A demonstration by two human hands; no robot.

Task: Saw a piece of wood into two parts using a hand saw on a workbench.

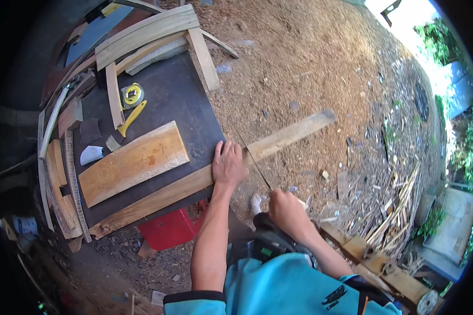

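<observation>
A long wooden board (294, 134) lies along the near side of the dark-topped table (194, 110), with its right end sticking out past the edge. My left hand (229, 164) grips it at the table's corner, fingers across the top. My right hand (289, 212) is closed round the handle of a handsaw (258, 169), whose handle is mostly hidden. The saw's thin blade crosses the overhanging part, just right of my left hand. Beside the long board rests a wider, shorter plank (134, 163).
A yellow tape measure (133, 95) and a yellow-handled brush (133, 118) sit on the table among wood offcuts. Under it is a red panel (167, 230). Sawdust covers the ground (299, 58); wood strips (397, 202) are heaped at right, near a timber beam (376, 265).
</observation>
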